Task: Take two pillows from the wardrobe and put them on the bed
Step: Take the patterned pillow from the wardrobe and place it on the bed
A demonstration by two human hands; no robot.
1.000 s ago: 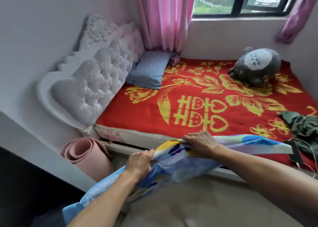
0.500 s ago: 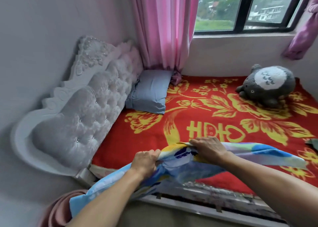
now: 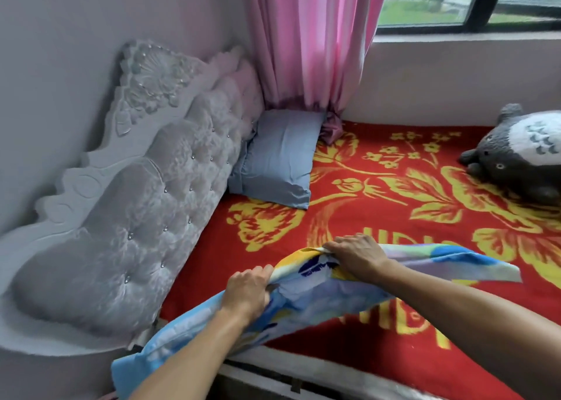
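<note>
Over the bed's near edge: multicoloured pillow, left hand and right hand both clenched on its top edge; blue pillow against headboard.

**Room and background**

A tufted grey-white headboard is set against a pale wall. A pink curtain is hung beside a dark-framed window; daylight is admitted. Greenery is seen outside.
</note>
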